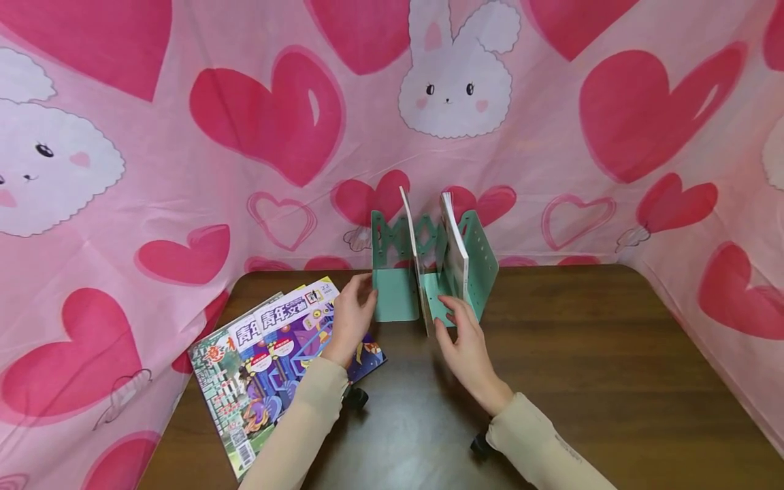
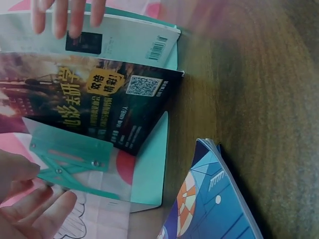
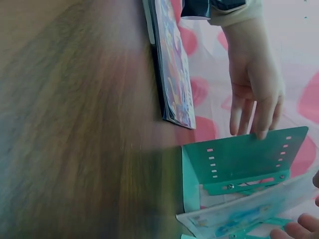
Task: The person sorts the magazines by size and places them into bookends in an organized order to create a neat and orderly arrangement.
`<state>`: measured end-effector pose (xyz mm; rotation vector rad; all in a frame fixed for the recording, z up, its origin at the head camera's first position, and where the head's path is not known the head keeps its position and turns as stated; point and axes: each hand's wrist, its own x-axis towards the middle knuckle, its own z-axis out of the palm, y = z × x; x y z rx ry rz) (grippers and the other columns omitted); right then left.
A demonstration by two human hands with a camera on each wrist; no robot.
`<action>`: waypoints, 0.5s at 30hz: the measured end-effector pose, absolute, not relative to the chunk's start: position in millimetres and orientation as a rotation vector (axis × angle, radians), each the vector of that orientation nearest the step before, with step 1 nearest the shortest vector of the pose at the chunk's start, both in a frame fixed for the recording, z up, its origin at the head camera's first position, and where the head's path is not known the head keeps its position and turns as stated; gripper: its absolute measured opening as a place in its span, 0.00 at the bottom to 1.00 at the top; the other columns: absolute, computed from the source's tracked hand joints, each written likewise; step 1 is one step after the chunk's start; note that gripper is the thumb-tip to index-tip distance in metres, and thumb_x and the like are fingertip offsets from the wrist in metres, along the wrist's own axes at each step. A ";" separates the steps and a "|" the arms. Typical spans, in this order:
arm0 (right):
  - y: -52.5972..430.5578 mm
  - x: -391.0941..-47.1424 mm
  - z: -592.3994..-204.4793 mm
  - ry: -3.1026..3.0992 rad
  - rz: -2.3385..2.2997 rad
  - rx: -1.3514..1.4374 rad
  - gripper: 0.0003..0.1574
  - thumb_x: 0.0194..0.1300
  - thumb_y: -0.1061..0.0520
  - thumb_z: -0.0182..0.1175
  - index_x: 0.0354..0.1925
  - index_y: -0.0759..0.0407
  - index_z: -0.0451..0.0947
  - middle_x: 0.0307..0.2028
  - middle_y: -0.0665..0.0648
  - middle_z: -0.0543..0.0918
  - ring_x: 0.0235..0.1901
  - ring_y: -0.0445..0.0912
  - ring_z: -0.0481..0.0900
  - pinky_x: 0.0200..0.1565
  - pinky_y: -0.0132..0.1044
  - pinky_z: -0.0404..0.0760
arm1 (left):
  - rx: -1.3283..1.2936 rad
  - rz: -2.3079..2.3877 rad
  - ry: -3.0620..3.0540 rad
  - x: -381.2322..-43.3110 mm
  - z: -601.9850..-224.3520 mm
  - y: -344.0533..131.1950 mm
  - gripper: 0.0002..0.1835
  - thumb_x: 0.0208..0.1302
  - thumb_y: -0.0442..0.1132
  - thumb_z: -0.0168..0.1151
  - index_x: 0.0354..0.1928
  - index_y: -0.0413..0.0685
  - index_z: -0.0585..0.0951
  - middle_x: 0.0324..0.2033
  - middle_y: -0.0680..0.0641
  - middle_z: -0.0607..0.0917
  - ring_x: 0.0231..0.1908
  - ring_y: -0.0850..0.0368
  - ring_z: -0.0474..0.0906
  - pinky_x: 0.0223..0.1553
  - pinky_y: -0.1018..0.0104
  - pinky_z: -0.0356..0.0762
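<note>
A green expandable bookend (image 1: pixel 396 294) with lattice links stands at the table's back. My left hand (image 1: pixel 352 316) pinches the edge of its left side panel between thumb and fingers, as the left wrist view also shows. A thin magazine (image 2: pixel 104 99) with a dark cover stands upright in the bookend's middle. Close to the right panel another magazine (image 1: pixel 454 238), pale on its near side, stands slightly tilted. My right hand (image 1: pixel 467 344) hovers by the bookend's front between these two magazines, fingers spread and loosely bent, gripping nothing.
Several magazines (image 1: pixel 269 367) lie overlapped on the table at left, partly under my left forearm; one corner (image 2: pixel 214 184) comes near the bookend. Behind the brown wooden table (image 1: pixel 612 367) hangs a pink cloth (image 1: pixel 367 150) with hearts and rabbits.
</note>
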<state>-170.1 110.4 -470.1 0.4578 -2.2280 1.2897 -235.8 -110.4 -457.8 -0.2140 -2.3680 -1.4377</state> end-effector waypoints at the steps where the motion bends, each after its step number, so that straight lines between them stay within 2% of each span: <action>1: 113.2 -167.8 -470.3 -2.222 1.288 0.459 0.26 0.67 0.70 0.64 0.63 0.69 0.75 0.60 0.65 0.79 0.58 0.59 0.80 0.60 0.32 0.79 | -0.214 -1.438 -2.377 -235.1 -458.1 -110.9 0.16 0.69 0.28 0.65 0.58 0.37 0.81 0.49 0.36 0.88 0.50 0.41 0.86 0.54 0.48 0.85; 3: 118.6 -163.7 -470.5 -2.211 1.290 0.462 0.26 0.66 0.72 0.64 0.61 0.69 0.76 0.58 0.65 0.80 0.57 0.58 0.80 0.59 0.23 0.76 | -0.212 -1.443 -2.396 -232.4 -458.1 -112.3 0.15 0.70 0.29 0.65 0.58 0.37 0.81 0.49 0.35 0.88 0.50 0.41 0.86 0.54 0.48 0.84; 5: 124.2 -159.8 -470.7 -2.205 1.293 0.463 0.26 0.65 0.73 0.64 0.61 0.70 0.76 0.57 0.65 0.80 0.57 0.58 0.81 0.59 0.19 0.73 | -0.211 -1.444 -2.416 -229.3 -457.7 -113.7 0.15 0.71 0.30 0.65 0.57 0.37 0.81 0.49 0.35 0.88 0.49 0.41 0.86 0.54 0.47 0.84; 11: 140.1 -148.1 -467.9 -2.212 1.288 0.448 0.25 0.64 0.76 0.63 0.60 0.69 0.77 0.55 0.64 0.81 0.53 0.56 0.83 0.57 0.18 0.75 | -0.204 -1.396 -2.501 -219.1 -455.6 -117.4 0.10 0.70 0.30 0.65 0.51 0.36 0.82 0.43 0.37 0.89 0.43 0.43 0.87 0.49 0.47 0.85; 15: 150.0 -141.5 -467.2 -2.213 1.274 0.443 0.25 0.63 0.77 0.63 0.58 0.69 0.78 0.54 0.63 0.81 0.49 0.51 0.84 0.56 0.19 0.76 | -0.218 -1.364 -2.561 -209.5 -454.9 -119.2 0.08 0.69 0.32 0.66 0.47 0.35 0.82 0.39 0.40 0.88 0.39 0.46 0.87 0.45 0.48 0.85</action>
